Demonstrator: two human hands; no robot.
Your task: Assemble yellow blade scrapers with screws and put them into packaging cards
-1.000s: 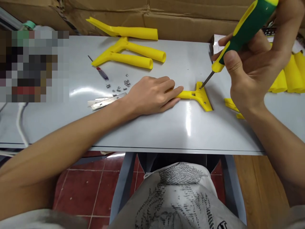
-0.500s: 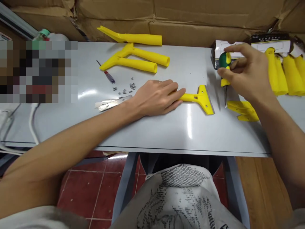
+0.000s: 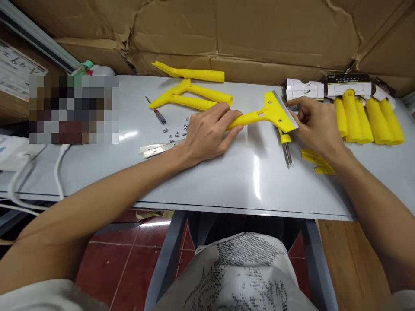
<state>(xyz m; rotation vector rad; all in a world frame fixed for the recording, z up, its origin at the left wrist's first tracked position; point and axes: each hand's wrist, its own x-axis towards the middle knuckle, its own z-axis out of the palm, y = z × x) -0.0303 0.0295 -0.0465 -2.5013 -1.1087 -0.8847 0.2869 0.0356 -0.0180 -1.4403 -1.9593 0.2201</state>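
Observation:
My left hand (image 3: 210,131) is wrapped around the handle of a yellow scraper (image 3: 274,113), lifted off the table, its head pointing right with a metal blade along the edge. My right hand (image 3: 313,119) has its curled fingers and thumb at that blade edge, seemingly pinching it. Below and partly behind the scraper head is a screwdriver (image 3: 286,147), its shaft slanting toward me and most of its handle hidden. Just right of it are flat yellow pieces (image 3: 316,162). Small screws (image 3: 177,134) and metal blades (image 3: 160,149) lie left of my left hand.
Several yellow scraper handles (image 3: 197,88) lie at the back, near a small screwdriver (image 3: 160,116). More yellow handles (image 3: 353,116) and white-and-black boxes (image 3: 348,84) are at right. Cardboard (image 3: 246,34) stands behind the table; white cables (image 3: 58,166) hang at left.
My left hand has raised the scraper from the table. My right hand has let go of the green-and-yellow screwdriver and moved to the blade edge. The view has shifted.

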